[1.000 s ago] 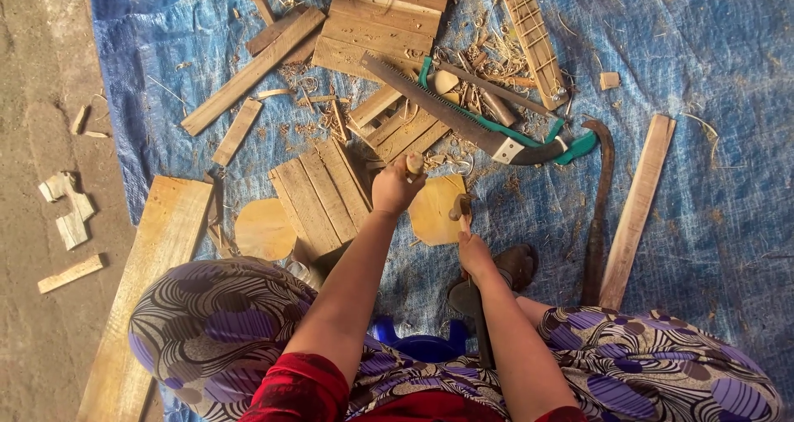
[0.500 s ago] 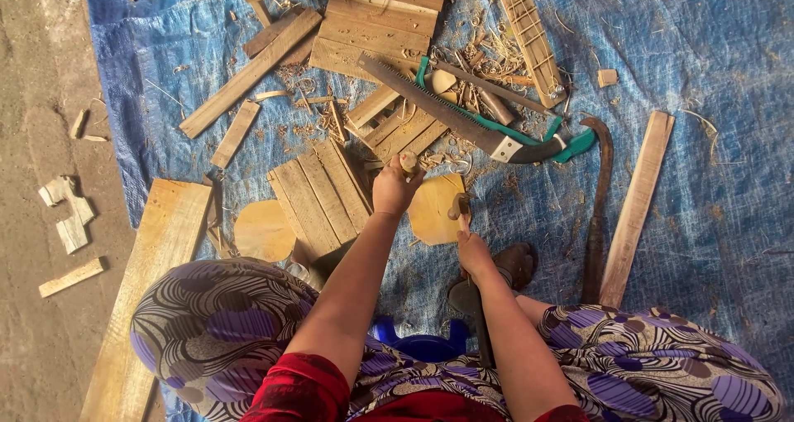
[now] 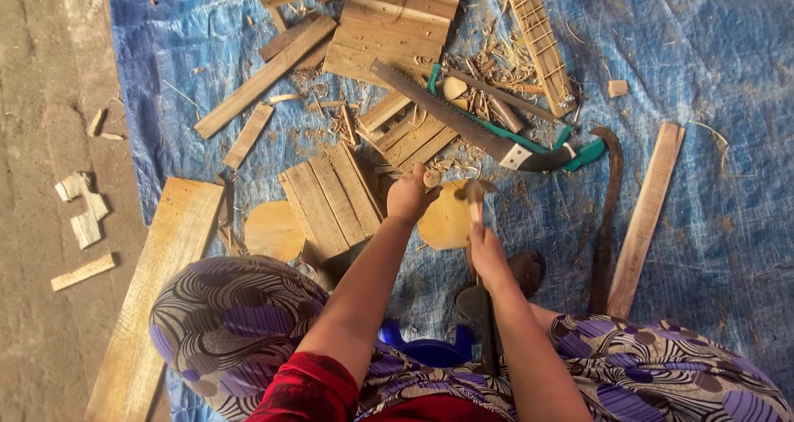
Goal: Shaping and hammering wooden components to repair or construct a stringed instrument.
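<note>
My left hand (image 3: 411,195) pinches something small, too small to make out, at the top edge of a round flat wooden piece (image 3: 444,223) lying on the blue tarp (image 3: 703,74). My right hand (image 3: 488,252) grips the handle of a small hammer (image 3: 474,197) whose head hangs just above the same wooden piece, close to my left fingers. A slatted wooden panel (image 3: 331,197) lies just left of my left forearm. A second round wooden piece (image 3: 274,231) rests beside that panel.
A handsaw with a green handle (image 3: 488,132) lies beyond the hands. A curved dark blade tool (image 3: 606,215) and a long plank (image 3: 646,215) lie to the right. Boards, slats and shavings litter the far tarp. A long board (image 3: 157,281) lies left, by concrete floor.
The hammer in my right hand has risen slightly and shifted over the round wooden piece. My left hand stays at the piece's top edge.
</note>
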